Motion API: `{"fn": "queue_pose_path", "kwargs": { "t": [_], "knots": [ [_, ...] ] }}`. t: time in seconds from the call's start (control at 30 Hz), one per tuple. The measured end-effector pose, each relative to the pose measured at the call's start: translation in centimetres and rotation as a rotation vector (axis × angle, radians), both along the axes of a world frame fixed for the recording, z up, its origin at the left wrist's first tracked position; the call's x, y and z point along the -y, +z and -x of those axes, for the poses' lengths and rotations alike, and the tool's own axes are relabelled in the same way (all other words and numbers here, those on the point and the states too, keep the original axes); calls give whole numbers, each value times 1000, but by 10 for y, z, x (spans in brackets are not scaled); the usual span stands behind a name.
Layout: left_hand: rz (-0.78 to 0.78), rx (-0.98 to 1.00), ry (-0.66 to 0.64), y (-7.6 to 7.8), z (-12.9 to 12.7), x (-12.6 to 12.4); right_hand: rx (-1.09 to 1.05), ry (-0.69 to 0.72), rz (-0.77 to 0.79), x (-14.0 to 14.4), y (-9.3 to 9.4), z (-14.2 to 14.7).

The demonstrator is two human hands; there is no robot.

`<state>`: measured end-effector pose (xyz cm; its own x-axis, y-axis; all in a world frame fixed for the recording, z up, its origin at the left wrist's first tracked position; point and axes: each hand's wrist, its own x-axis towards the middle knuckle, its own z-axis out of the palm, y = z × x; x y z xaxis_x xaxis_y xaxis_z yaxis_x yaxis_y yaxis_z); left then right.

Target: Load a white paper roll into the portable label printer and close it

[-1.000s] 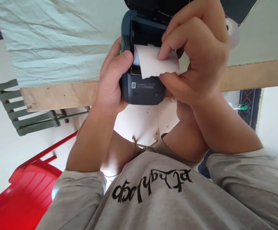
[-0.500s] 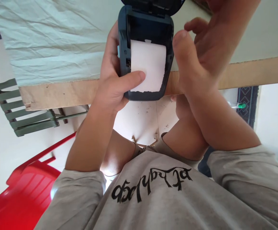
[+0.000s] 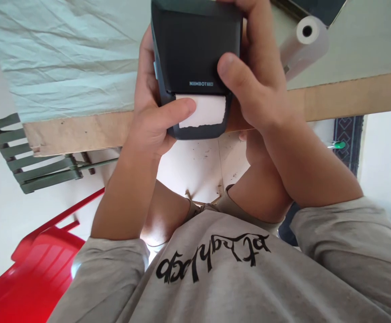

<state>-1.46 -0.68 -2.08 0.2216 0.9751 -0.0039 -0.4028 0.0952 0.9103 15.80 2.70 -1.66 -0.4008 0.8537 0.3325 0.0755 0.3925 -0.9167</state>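
Note:
A dark label printer (image 3: pixel 195 49) marked NIIMBOT is held up over the table's near edge, its black lid down over the paper compartment. White paper (image 3: pixel 207 114) with a torn edge sticks out below the lid. My left hand (image 3: pixel 158 107) is wrapped round the printer's left side, its thumb pressing on the paper. With its thumb on the lid's right part, my right hand (image 3: pixel 256 80) grips the other side; some of its fingers are hidden behind the printer.
A white paper roll (image 3: pixel 308 42) stands on the table at the right, near a dark flat object (image 3: pixel 316 9). Pale green cloth (image 3: pixel 70 54) covers the table's left part. Below left are a green slatted chair (image 3: pixel 10 148) and a red plastic chair (image 3: pixel 43 264).
The printer's lid has swung down from open and covers most of the paper. My right hand has moved left onto the lid, uncovering the paper roll behind it.

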Motion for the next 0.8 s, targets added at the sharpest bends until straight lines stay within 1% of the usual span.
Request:
{"fn": "queue_pose_path", "kwargs": {
  "t": [0.07, 0.13, 0.27, 0.33, 0.47, 0.5, 0.57, 0.7, 0.77, 0.8],
  "knots": [
    [-13, 14, -8, 0, -1, 0, 2, 51, -47, -1, -2, -1],
    [-24, 15, -17, -1, -1, -2, -5, 64, -74, -3, -3, -2],
    [-53, 77, -24, -3, -1, -5, 16, 64, -37, -6, -6, -4],
    [-40, 110, -37, -2, -1, -5, 37, 65, -50, -7, -7, -6],
    [-30, 131, -44, 0, -2, -6, 65, 66, -185, -8, -11, -8],
    [-39, 142, -35, 0, -2, -6, 68, 66, -206, -8, -11, -8],
    [-63, 161, -63, 0, -2, -7, 69, 61, -225, -7, -10, -8],
    [-7, 142, -72, 2, 0, -6, 67, 36, -246, -9, -13, -9],
    [33, 122, -62, 4, 0, -4, 59, 51, -285, -16, -20, -10],
    [27, 124, -73, 6, 0, -2, 53, 68, -312, -20, -24, -11]
  ]
}}
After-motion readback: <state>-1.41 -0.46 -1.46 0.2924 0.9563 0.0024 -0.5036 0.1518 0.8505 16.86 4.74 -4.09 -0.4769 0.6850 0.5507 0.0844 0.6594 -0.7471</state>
